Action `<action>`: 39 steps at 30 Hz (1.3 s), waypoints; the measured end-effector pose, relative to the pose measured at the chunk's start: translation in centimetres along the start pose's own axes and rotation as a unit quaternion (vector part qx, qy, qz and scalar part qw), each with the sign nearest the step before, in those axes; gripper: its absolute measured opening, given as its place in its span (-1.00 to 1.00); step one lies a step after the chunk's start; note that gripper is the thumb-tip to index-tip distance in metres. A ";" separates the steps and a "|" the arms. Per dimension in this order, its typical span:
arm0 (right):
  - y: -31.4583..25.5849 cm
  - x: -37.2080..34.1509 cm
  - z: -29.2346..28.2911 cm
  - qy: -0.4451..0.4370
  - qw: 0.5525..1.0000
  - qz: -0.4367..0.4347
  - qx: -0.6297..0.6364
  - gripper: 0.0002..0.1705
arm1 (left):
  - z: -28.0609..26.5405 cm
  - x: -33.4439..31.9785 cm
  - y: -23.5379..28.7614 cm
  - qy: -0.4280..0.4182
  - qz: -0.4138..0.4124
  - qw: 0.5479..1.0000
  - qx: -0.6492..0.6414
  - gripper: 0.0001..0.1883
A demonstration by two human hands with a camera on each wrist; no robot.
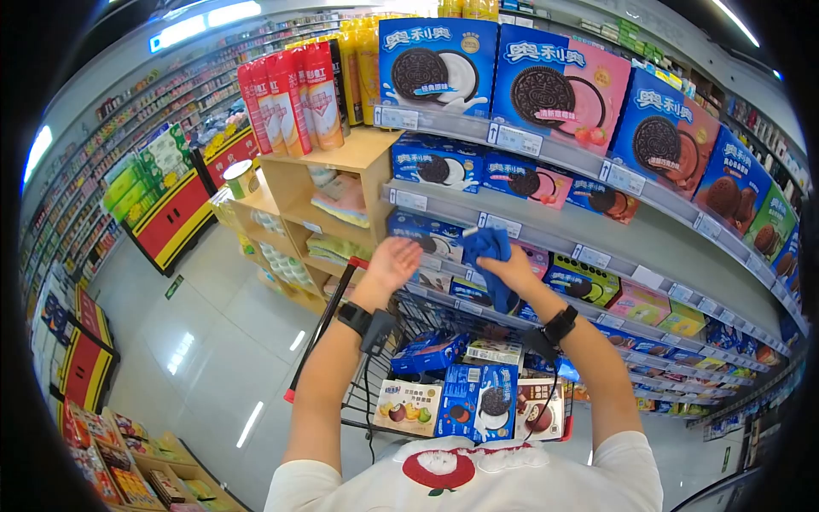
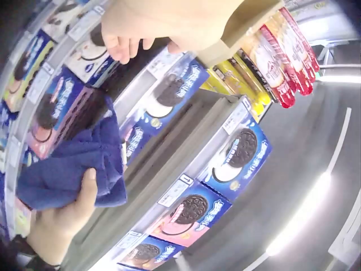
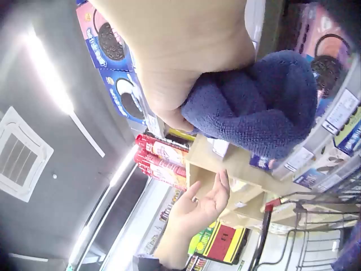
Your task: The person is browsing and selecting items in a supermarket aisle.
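Observation:
My right hand (image 1: 512, 268) grips a bunched dark blue cloth (image 1: 490, 256) in front of the middle shelves. In the right wrist view the cloth (image 3: 259, 104) looks like soft terry and spills out past the fingers. Its folds hang down in the head view, over the faces of cookie boxes (image 1: 426, 235) behind. To the left, my left hand (image 1: 394, 263) holds nothing, its palm turned up and its fingers loosely bent. That hand (image 3: 200, 209) is a short way apart from the cloth in the right wrist view.
Below my hands stands a wire shopping cart (image 1: 363, 388) with several boxes, among them a blue cookie box (image 1: 495, 401). Its red-ended handle (image 1: 328, 320) is at the left. Large cookie boxes (image 1: 439, 64) line the upper shelf. Red spray cans (image 1: 294, 98) top a wooden shelf unit (image 1: 371, 162).

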State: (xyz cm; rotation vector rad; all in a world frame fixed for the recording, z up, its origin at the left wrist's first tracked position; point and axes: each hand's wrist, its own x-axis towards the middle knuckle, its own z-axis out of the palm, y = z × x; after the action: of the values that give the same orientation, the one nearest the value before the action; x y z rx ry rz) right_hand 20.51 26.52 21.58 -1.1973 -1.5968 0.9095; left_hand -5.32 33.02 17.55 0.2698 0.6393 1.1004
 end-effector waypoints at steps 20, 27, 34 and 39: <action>-1.7 13.7 0.4 0.147 0.959 -0.113 -0.215 -0.42 | 6.4 11.5 9.9 0.022 0.325 0.846 0.422 -0.40; -0.3 15.2 -0.3 0.140 0.990 -0.031 -0.013 -0.34 | 7.3 12.3 11.2 0.070 0.308 0.829 0.461 -0.44; -0.6 14.6 -0.8 0.092 0.996 -0.009 -0.016 -0.27 | 8.0 12.4 11.1 0.075 0.247 0.860 0.440 -0.44; -1.6 14.6 -0.8 0.057 0.996 0.019 0.070 -0.29 | 6.7 15.4 11.6 0.052 0.280 0.814 0.506 -0.37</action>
State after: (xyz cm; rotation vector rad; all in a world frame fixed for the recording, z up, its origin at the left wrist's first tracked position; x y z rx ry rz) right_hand 19.20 40.28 26.77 -1.1629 -1.4015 0.9448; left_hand -5.32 52.59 23.42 1.4042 1.2696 1.2393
